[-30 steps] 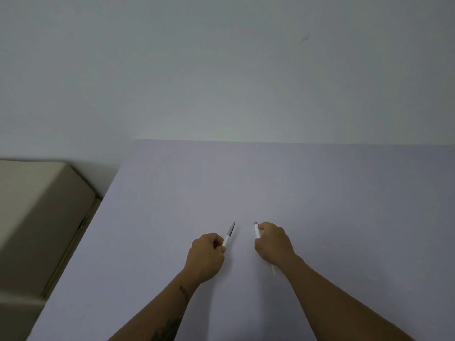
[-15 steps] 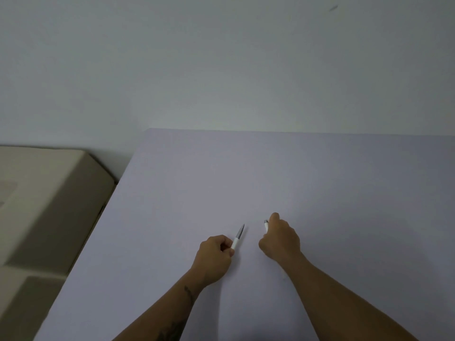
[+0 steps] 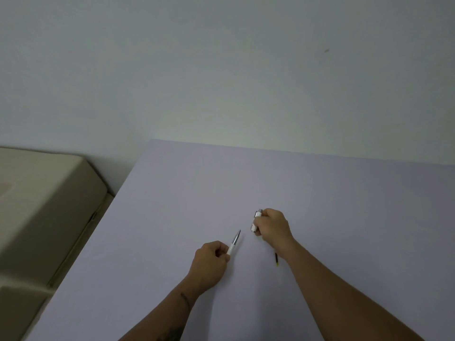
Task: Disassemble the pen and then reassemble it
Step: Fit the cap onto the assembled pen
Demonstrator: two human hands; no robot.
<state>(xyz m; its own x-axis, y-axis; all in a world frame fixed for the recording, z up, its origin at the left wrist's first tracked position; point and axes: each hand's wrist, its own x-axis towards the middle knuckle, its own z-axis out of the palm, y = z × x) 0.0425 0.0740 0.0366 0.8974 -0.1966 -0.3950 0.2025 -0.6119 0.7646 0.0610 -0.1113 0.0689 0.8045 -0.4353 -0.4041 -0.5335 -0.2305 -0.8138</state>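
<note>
The left hand (image 3: 210, 263) is gripping the white pen half with its grey pointed metal tip (image 3: 235, 240) in clenched fingers, above the pale lilac bench (image 3: 344, 205). The right hand (image 3: 273, 226) is clutching the white clip-end pen barrel (image 3: 256, 221); a thin dark refill (image 3: 276, 259) is poking out beneath that wrist.

Now pulled farther apart than a second ago: left grip (image 3: 213, 257) at 7 o'clock with the tip half (image 3: 234, 243), right grip (image 3: 272, 225) off toward 1 o'clock. More of the white barrel (image 3: 256, 220) exposed beyond the right fingers. Dark refill end (image 3: 276, 259) newly showing below the right wrist, over the counter (image 3: 172, 217).
</note>
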